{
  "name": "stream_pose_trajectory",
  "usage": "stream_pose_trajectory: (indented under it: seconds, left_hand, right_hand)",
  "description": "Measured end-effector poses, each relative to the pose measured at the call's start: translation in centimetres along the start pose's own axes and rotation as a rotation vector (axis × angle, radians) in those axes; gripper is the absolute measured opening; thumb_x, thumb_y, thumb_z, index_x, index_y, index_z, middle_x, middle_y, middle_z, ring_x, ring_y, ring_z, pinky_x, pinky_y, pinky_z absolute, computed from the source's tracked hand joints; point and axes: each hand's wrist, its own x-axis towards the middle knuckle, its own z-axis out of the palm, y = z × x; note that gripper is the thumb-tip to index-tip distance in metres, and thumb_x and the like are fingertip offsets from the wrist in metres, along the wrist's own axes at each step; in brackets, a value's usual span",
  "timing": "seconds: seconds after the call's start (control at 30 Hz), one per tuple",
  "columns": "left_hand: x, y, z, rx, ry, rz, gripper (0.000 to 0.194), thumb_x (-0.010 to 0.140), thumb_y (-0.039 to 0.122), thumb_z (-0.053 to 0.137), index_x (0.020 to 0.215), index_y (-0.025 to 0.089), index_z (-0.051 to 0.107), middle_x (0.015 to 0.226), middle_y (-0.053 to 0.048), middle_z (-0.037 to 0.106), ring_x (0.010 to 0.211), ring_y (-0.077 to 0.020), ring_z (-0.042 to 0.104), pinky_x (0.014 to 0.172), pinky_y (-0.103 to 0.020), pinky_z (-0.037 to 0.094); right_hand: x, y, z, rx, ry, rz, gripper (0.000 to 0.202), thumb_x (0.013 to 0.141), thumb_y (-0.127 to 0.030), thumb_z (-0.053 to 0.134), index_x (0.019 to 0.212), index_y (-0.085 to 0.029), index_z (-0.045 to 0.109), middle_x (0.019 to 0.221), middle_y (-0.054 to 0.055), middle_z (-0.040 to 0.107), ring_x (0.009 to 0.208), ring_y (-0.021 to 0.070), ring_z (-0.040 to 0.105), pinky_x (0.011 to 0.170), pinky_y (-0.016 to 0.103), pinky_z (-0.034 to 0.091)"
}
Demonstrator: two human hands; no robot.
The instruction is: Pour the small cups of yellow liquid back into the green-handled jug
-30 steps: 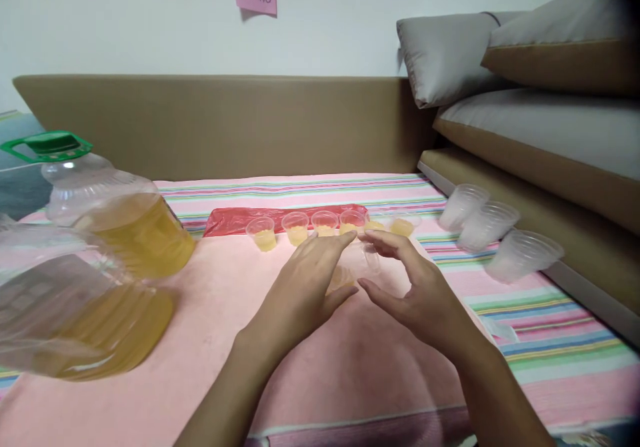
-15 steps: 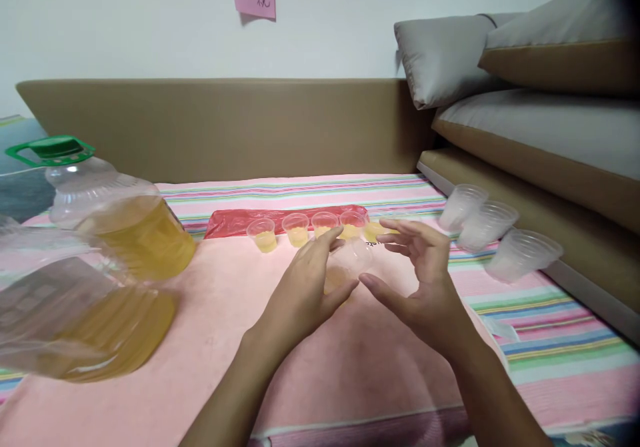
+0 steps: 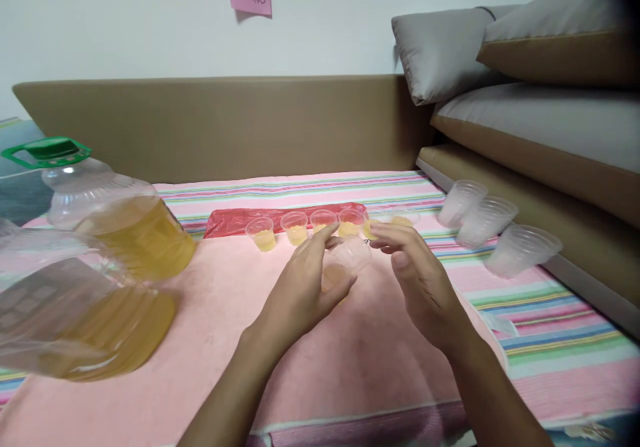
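My left hand [image 3: 305,277] is open beside a clear plastic cup [image 3: 354,252], its fingers slightly curved and its thumb apart, low in front of the cup. Amber liquid [image 3: 336,275] shows through the gap between that thumb and the index finger. Whether the left hand touches the cup is hard to tell. On the cup's other side, my right hand [image 3: 417,270] is open, palm turned inward, with nothing visible in it. Beyond both hands, several small clear cups [image 3: 261,233] holding yellow contents stand in a row; my fingers partly cover some.
Two large jugs of amber liquid stand at left, one with a green cap [image 3: 53,150]. Stacked clear cups [image 3: 523,251] lean at right near grey cushions [image 3: 550,123]. A red plastic bag [image 3: 230,223] lies behind the row. Pink cloth [image 3: 200,340] covers the striped sheet.
My right hand has turned slightly, and its thumb has drawn up and away from the left thumb toward its own fingers. My left hand has hardly moved. The view has shifted a little.
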Motion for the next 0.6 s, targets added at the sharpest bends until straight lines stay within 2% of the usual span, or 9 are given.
stream_pose_trajectory:
  seconds: [0.2, 0.3, 0.43, 0.6]
  left_hand:
    - [-0.1, 0.1, 0.0, 0.0, -0.005, -0.005, 0.07, 0.099, 0.03, 0.072, 0.158, 0.021, 0.037, 0.148, -0.018, 0.066, 0.139, -0.0336, 0.063, 0.116, -0.059, 0.054]
    - [-0.1, 0.0, 0.1, 0.002, -0.002, 0.003, 0.07, 0.099, 0.031, 0.07, 0.159, 0.021, 0.035, 0.148, -0.018, 0.066, 0.139, -0.0334, 0.063, 0.115, -0.059, 0.054]
    - [-0.1, 0.0, 0.0, -0.001, 0.001, 0.012, 0.068, 0.1, 0.031, 0.068, 0.159, 0.021, 0.035, 0.146, -0.018, 0.067, 0.139, -0.0339, 0.064, 0.113, -0.058, 0.056]
    - [-0.2, 0.0, -0.1, 0.008, -0.005, 0.003, 0.07, 0.1, 0.033, 0.068, 0.16, 0.021, 0.034, 0.147, -0.019, 0.067, 0.14, -0.0356, 0.064, 0.112, -0.058, 0.056]
  right_hand:
    - [0.1, -0.1, 0.3, 0.001, -0.004, -0.002, 0.034, 0.115, -0.051, 0.047, 0.135, -0.033, 0.068, 0.143, 0.008, 0.066, 0.131, 0.0276, 0.064, 0.113, 0.051, 0.051]
    - [0.2, -0.3, 0.7, -0.033, -0.011, -0.01, 0.03, 0.112, -0.049, 0.057, 0.134, -0.032, 0.066, 0.142, 0.008, 0.067, 0.129, 0.0278, 0.065, 0.112, 0.051, 0.052]
    - [0.2, -0.4, 1.3, -0.059, 0.01, 0.013, 0.039, 0.103, -0.046, 0.072, 0.137, -0.032, 0.061, 0.142, 0.009, 0.066, 0.125, 0.0294, 0.068, 0.106, 0.052, 0.056]
    - [0.2, -0.4, 1.7, -0.071, 0.009, 0.0, 0.036, 0.099, -0.043, 0.077, 0.131, -0.031, 0.063, 0.139, 0.009, 0.067, 0.127, 0.0305, 0.067, 0.106, 0.053, 0.057]
